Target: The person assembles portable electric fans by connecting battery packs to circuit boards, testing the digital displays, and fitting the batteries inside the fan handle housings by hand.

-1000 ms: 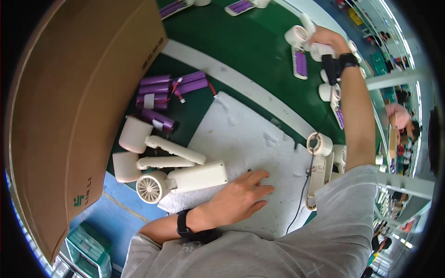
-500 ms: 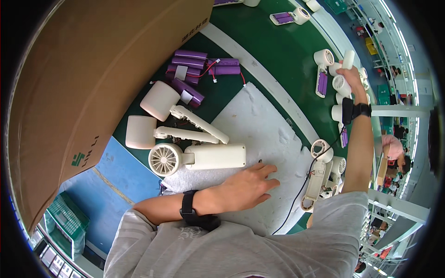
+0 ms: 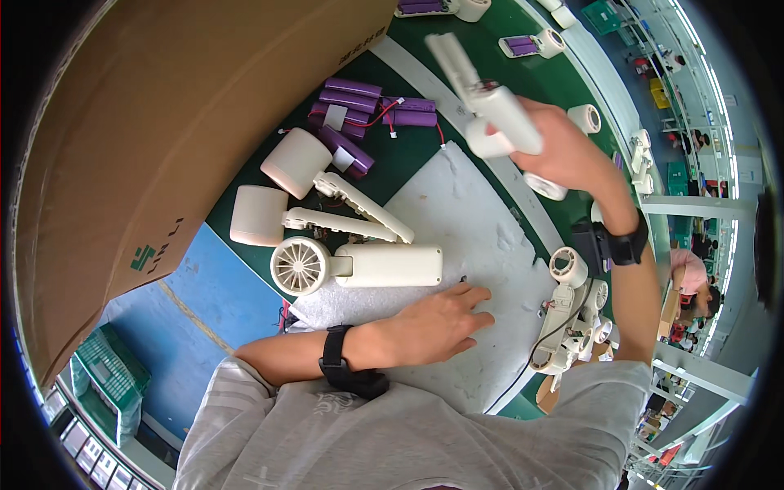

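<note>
My right hand [image 3: 563, 147] is closed around a cream handheld fan [image 3: 513, 118], raised over the green conveyor belt and its pale edge rail. A long handle part sticks out toward the far left, blurred by motion; I cannot tell whether more than one piece is in the grip. My left hand [image 3: 433, 327] lies on the white foam sheet [image 3: 465, 208], fingers apart and holding nothing. Just beyond it is an assembled fan [image 3: 388, 266] with a round grille. Two more fans with slim open handles, an upper fan [image 3: 296, 163] and a lower fan [image 3: 259, 216], lie behind that one.
Purple battery packs [image 3: 351, 102] with red leads are heaped beyond the fans. A large cardboard box [image 3: 188, 106] walls off the left. Several fan housings [image 3: 563, 314] crowd the right, near a black cable. More fans with purple cells [image 3: 520, 46] sit on the belt [image 3: 478, 65].
My right hand has come back from the far right of the belt toward the middle, bringing the fan with it. My left hand stays in place on the foam.
</note>
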A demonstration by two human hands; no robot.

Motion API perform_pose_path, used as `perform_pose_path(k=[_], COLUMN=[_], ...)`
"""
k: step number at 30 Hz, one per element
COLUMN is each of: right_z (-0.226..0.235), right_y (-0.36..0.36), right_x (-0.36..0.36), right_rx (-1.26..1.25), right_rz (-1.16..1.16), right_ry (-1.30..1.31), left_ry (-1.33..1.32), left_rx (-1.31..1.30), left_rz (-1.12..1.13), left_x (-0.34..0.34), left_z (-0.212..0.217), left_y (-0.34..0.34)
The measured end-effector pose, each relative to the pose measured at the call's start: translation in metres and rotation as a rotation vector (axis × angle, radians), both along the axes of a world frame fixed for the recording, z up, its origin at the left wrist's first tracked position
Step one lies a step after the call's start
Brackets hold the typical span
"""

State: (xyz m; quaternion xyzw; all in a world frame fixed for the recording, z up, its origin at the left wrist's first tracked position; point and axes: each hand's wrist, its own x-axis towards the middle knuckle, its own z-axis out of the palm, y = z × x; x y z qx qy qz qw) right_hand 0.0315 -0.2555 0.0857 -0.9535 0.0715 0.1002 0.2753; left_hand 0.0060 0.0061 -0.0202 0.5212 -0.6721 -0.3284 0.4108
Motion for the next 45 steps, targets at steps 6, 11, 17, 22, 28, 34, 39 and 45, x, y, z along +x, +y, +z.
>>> perform_pose_path(k=[6,11,17,22,28,34,39,45], right_z=[-0.025,0.012,0.054,-0.011,-0.010,0.023,0.004,-0.058], right_y=[0.009,0.030,0.096,0.114,0.151,0.117,0.098,0.068], right_x=[0.039,0.014,-0.090,-0.160,-0.174,-0.122,0.001,0.079], right_rx=[-0.261,-0.244,0.061,-0.455,-0.452,-0.141,-0.075,-0.556], right_rz=[0.335,0.200,-0.387,0.088,0.021,-0.205,-0.011,0.295], right_ry=[-0.135,-0.179,0.018,-0.297,-0.109,-0.212,-0.206,-0.427], left_ry=[-0.015,-0.023,0.342,0.667,0.302,0.035,0.044,-0.015], left_rx=[0.005,-0.034,0.161,0.201,-0.009,0.100,0.106,0.112], left_rz=[-0.006,0.001,0.096,0.146,0.221,0.108,0.131,0.071], left_x=[0.000,0.001,0.003,0.006,-0.009,-0.005,0.000,0.001], left_z=[0.002,0.002,0.014,0.024,0.005,0.001,0.003,0.007], left_y=[0.004,0.005,0.009,0.005,0.007,0.004,0.002,0.002])
